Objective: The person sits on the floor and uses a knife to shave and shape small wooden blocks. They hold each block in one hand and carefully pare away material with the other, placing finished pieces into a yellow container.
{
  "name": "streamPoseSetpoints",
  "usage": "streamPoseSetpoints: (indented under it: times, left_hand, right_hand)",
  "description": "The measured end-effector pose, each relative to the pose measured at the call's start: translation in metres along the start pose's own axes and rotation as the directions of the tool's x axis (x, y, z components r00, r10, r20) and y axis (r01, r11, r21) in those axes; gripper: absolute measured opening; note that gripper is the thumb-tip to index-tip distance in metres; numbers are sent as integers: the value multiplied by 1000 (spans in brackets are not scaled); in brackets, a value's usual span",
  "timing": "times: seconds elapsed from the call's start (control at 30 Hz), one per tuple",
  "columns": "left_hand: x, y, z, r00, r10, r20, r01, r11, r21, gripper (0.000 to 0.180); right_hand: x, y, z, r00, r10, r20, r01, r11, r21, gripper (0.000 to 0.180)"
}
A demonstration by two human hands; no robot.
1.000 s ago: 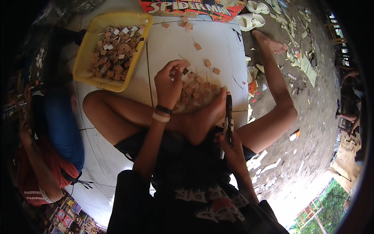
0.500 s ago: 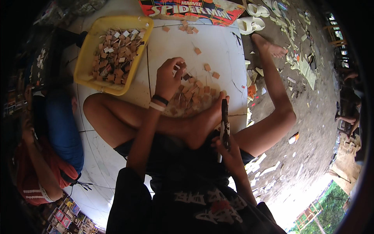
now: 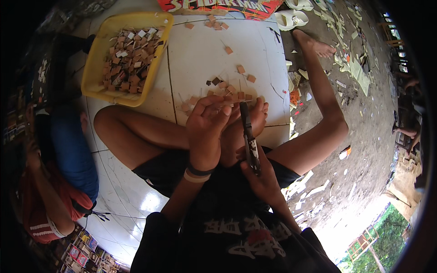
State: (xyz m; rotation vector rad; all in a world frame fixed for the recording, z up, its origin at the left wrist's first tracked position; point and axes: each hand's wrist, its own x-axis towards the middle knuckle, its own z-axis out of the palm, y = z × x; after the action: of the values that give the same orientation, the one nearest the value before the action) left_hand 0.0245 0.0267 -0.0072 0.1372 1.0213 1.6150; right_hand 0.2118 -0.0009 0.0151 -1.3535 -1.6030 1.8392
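My left hand (image 3: 205, 132), with bands at the wrist, pinches a small piece whose thin wire end reaches the jaw tips of the pliers; the fingers mostly hide it. Wrapped round the dark, worn handles of the pliers (image 3: 250, 141) is my right hand (image 3: 263, 181). The jaws point away from me, above my bare foot (image 3: 258, 119). Just beyond both hands, small brown square pieces (image 3: 231, 88) with thin wire stems lie loose on the white tiles (image 3: 200, 54).
A yellow plastic basin (image 3: 86, 75) holding many similar pieces stands at the left. Ahead lies a red printed board (image 3: 223, 7). White sandals (image 3: 291, 20) and scattered scraps (image 3: 359, 79) cover ground at the right. Another person (image 3: 68, 150) sits close on my left.
My left hand has come back toward me from above the loose pieces and met the pliers' tips. The pliers have shifted slightly left and tilted.
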Motion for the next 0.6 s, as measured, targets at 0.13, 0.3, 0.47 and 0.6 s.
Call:
streamPoseSetpoints:
  times: [0.13,0.3,0.47,0.6]
  left_hand:
    - [-8,-3,3,998,40,-45,-41,999,-22,30]
    - [-9,-4,2,997,75,-27,-76,997,-14,30]
    - [-9,-4,3,997,75,-8,-75,997,3,30]
    - [-8,-3,4,999,51,-3,-51,999,11,30]
  right_hand:
    - [0,-1,2,999,-34,-17,34,999,-23,42]
    - [0,-1,3,999,-48,-20,47,999,-13,43]
    - [0,0,2,997,-71,-29,70,996,-60,45]
    - [-1,1,2,996,-82,-42,79,994,-71,47]
